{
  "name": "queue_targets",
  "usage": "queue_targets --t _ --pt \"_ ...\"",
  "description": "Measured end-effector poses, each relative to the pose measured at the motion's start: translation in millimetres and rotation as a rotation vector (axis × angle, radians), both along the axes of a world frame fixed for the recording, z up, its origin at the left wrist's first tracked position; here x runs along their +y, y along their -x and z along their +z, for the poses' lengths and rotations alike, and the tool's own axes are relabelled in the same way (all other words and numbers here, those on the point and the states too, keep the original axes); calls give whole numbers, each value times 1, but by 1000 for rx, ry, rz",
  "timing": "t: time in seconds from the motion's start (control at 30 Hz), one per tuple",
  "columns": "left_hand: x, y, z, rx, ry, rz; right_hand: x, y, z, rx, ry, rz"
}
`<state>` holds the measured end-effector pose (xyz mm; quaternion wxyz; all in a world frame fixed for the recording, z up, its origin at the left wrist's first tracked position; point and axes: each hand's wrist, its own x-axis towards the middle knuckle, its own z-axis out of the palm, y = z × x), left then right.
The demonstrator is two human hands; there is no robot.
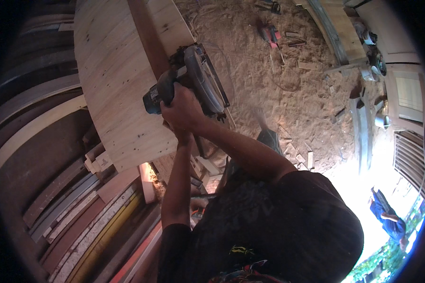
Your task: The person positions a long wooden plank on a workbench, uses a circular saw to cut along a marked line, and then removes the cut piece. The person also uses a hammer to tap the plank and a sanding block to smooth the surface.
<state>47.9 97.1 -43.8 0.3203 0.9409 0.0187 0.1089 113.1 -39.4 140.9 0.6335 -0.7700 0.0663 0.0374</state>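
Observation:
A circular saw (204, 78) with a dark teal motor end and a rounded grey guard rests at the right edge of a pale plywood sheet (106, 66). Wrapped round its rear handle is my right hand (186, 107), closed. My left hand (180, 135) comes up just below and mostly behind the right one; its fingers are largely hidden, so its grip does not show. A long reddish-brown board (148, 35) lies on the sheet and runs up to the saw. The blade is not visible.
Boards and planks (87, 221) are stacked along the left. Sawdust and wood offcuts (307, 158) cover the ground at right, where a red-and-black tool (272, 35) lies. Grey beams (361, 122) stand farther right. A person in blue (387, 217) is outside in bright light.

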Motion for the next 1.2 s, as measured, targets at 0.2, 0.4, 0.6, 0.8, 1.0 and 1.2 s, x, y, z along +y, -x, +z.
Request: queue_targets --t 0.2,0.4,0.6,0.8,1.0,1.2 --pt "2 -11 -3 -19 -5 3 2 -10 0 -12 -4 -16" --pt "4 -22 -3 -18 -22 11 -3 -23 7 24 -23 19" --pt "7 -31 -16 -34 227 47 0 -33 5 -3 -22 15" --pt "7 -45 -14 -48 152 30 1 -45 2 -52 -5 -21" --pt "11 -59 -10 -36 91 7 -2 -60 9 -6 -33 12" --pt "16 -73 -7 -36 37 -19 -1 -72 9 -41 -39 19"
